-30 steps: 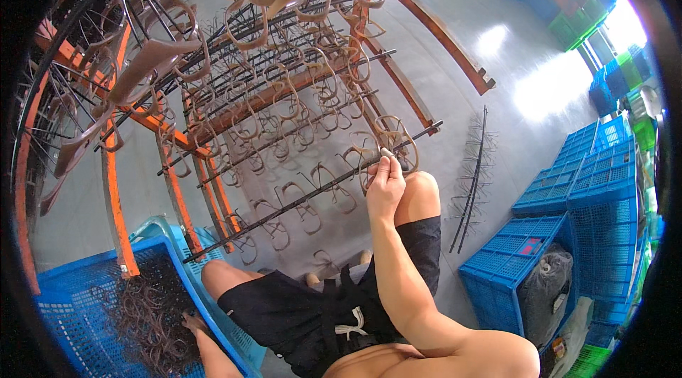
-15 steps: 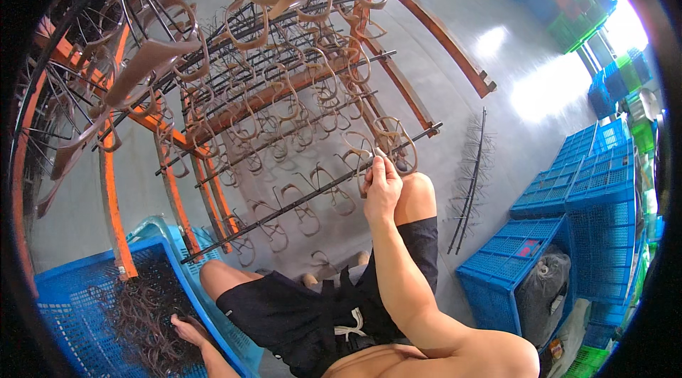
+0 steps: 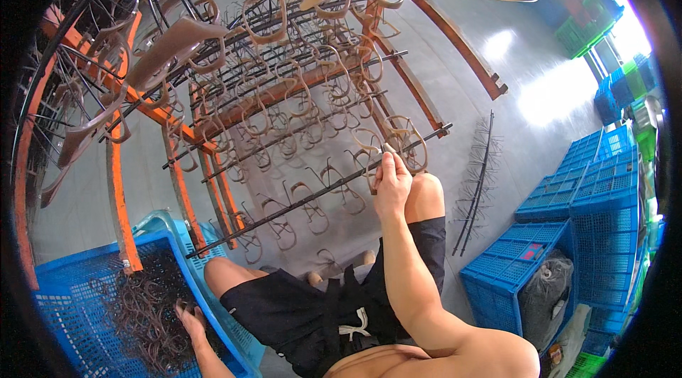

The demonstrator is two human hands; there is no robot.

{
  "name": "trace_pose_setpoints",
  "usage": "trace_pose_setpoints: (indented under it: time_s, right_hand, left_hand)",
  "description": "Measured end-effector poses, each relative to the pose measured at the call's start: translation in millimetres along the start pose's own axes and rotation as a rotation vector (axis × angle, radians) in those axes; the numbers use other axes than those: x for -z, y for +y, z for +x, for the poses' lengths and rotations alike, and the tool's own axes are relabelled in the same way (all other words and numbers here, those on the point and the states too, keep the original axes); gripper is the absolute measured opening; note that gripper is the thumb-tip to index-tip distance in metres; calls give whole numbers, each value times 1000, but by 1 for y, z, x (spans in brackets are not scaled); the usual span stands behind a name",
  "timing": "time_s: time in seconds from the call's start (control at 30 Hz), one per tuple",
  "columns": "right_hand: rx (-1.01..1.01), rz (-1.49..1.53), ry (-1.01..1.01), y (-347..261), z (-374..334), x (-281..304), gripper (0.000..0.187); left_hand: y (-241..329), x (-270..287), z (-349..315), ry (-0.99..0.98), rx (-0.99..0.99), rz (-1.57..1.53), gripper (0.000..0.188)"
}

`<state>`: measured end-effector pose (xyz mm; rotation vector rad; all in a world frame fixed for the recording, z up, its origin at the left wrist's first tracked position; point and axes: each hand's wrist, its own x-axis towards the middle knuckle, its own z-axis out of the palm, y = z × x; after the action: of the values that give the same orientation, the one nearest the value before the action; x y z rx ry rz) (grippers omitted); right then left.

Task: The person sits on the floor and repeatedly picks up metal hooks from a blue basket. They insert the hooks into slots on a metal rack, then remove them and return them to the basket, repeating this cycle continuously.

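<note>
The R hand (image 3: 392, 180) had thumb and fingertips pressed together, apparently pinching a brown frame (image 3: 367, 146) near the R end of the black rod (image 3: 312, 198), so the step in hand was prob. setting or adjusting it there. The L hand (image 3: 192, 321) lay at the dark loop pile (image 3: 142, 314) inside the blue basket (image 3: 60, 317), but whether its fingers gripped a pc. could not be told. The next move seemingly called for a steady R pinch, w/o bumping neighbouring frames.

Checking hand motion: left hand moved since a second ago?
Yes: the left hand has moved up and left in view, nearer the orange post overlapping the basket.
</note>
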<state>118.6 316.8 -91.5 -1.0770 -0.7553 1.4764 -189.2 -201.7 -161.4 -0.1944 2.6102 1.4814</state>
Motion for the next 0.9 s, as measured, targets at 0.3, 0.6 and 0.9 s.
trace_pose_setpoints:
  time_s: [0.3, 0.6, 0.9]
  right_hand:
    - [140, -452, -146, 8, -8, 2, 27]
    - [240, -651, -84, -9, -6, -1, 27]
    - [23, -164, -108, -9, -6, 6, 16]
  left_hand:
    - [61, -7, -17, -59, -485, 688, 35]
    - [90, -12, -32, -88, -94, 621, 43]
    - [188, -30, -123, -317, 11, -655, 8]
